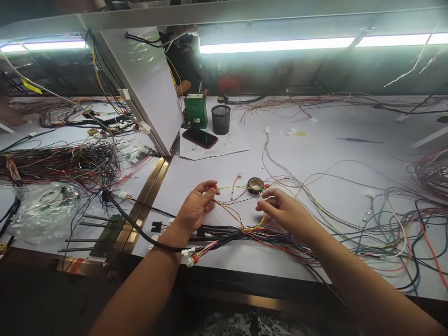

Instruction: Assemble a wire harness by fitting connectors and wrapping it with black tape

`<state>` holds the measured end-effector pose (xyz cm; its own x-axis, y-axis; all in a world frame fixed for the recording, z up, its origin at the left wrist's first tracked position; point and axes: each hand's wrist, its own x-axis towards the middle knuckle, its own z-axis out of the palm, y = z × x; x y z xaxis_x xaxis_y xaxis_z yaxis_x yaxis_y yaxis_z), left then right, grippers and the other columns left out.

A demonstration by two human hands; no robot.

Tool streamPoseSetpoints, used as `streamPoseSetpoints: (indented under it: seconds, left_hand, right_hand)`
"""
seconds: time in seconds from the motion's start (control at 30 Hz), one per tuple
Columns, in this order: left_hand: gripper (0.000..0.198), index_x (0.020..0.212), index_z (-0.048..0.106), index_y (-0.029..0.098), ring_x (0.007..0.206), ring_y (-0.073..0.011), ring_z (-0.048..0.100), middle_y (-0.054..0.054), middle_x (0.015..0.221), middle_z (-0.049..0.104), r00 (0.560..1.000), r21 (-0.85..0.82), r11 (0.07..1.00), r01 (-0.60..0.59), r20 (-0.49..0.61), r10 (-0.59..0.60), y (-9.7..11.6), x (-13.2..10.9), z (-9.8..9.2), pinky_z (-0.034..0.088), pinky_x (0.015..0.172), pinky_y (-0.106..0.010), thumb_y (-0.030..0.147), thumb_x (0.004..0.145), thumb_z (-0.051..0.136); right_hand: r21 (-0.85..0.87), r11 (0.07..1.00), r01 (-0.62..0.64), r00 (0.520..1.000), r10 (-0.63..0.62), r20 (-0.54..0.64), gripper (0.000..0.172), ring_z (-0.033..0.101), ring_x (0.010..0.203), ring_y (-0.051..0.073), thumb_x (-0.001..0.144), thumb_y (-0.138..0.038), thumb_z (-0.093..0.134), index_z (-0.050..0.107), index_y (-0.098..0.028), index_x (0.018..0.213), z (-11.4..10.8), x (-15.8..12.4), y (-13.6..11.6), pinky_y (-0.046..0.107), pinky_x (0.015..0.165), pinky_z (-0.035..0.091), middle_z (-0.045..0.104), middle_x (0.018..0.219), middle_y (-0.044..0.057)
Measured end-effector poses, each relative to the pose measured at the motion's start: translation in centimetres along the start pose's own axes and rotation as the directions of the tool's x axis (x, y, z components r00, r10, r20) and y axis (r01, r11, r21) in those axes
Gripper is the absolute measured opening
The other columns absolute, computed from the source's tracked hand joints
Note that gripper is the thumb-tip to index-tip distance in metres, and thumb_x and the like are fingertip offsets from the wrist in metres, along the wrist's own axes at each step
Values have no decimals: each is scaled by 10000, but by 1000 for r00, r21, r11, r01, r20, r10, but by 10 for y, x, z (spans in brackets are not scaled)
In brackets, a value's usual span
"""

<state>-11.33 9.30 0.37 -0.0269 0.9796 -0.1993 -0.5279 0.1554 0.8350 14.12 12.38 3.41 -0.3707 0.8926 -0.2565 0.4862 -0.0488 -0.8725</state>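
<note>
My left hand (199,203) is closed in a pinch on several thin wires, with a yellow-green wire (233,187) running from its fingertips to the right. Fingers curled, my right hand (282,210) holds a yellow wire (263,220) that rises from the bundle; its exact grip is partly hidden. Just beyond those fingertips lies a roll of black tape (255,185), and a small red connector (266,186) is beside it. Below both hands, a wire harness (234,234) stretches across the table. White and red connectors (191,257) end one branch near the front edge.
A short red lead (235,184) lies between the hands. Behind are a phone (200,138) on paper, a mesh cup (220,120) and a green box (195,111). Loose wires (385,224) spread at right. An upright partition (140,84) and more wire bundles (59,165) stand left.
</note>
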Motion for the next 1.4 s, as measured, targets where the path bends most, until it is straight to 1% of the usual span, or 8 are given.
streamPoseSetpoints:
  seconds: [0.13,0.27,0.43,0.53,0.8,1.0,1.17,1.4]
  left_hand:
    - [251,998,674,183,522,-18,403,-26,804,611,1000,25,1000,-7,-4,7,1,0,1,295,435,-125,313,790,724]
    - [262,1008,672,179,647,-63,518,-32,784,627,1000,28,999,17,20,-17,3,-3,1,322,469,-139,286,779,739]
    - [232,934,691,166,699,-92,564,-37,758,651,995,66,995,72,64,-77,5,-7,2,373,550,-175,283,748,766]
    - [248,951,693,168,666,-86,555,-44,774,665,990,110,989,102,86,-111,4,-9,2,371,566,-191,291,748,765]
    - [251,967,695,158,644,-81,539,-46,786,647,983,150,981,124,118,-142,2,-8,2,361,567,-204,321,780,734]
    - [251,971,687,168,700,-99,564,-47,806,653,980,171,977,127,129,-150,-1,-9,2,374,589,-202,333,786,727]
    - [275,973,686,172,722,-104,573,-63,873,667,982,197,972,131,106,-154,-3,-9,3,369,572,-193,351,770,737]
    - [295,994,688,174,521,-44,408,-4,710,589,981,304,945,118,113,-159,-10,-7,-6,270,484,-193,365,772,729]
  right_hand:
    - [260,961,96,995,-89,-39,338,659,838,226,809,-416,655,487,-215,1022,18,-4,-26,361,758,486,701,836,47]
    - [354,924,145,978,-189,91,239,646,791,198,822,-404,626,573,-194,923,34,-1,-47,339,733,509,678,816,45]
    - [191,957,218,976,-218,-21,192,483,558,123,834,-384,578,605,-194,835,54,11,-44,252,512,387,559,662,-18]
    - [119,975,186,982,-181,-51,156,449,562,124,814,-337,572,595,-194,758,59,15,-39,246,509,345,513,614,-32]
    - [52,991,124,992,-123,-11,125,440,552,122,757,-285,552,589,-193,681,55,17,-36,240,504,316,487,579,-45]
    - [49,993,107,994,-107,-9,134,443,551,125,747,-304,563,587,-195,671,57,18,-35,241,498,323,495,581,-41]
    - [89,986,139,989,-133,-65,157,444,558,134,759,-342,569,601,-195,714,61,18,-32,250,504,334,514,606,-27]
    - [73,984,162,986,-158,-58,204,465,573,139,775,-384,573,613,-192,721,64,22,-28,253,515,341,561,638,-11]
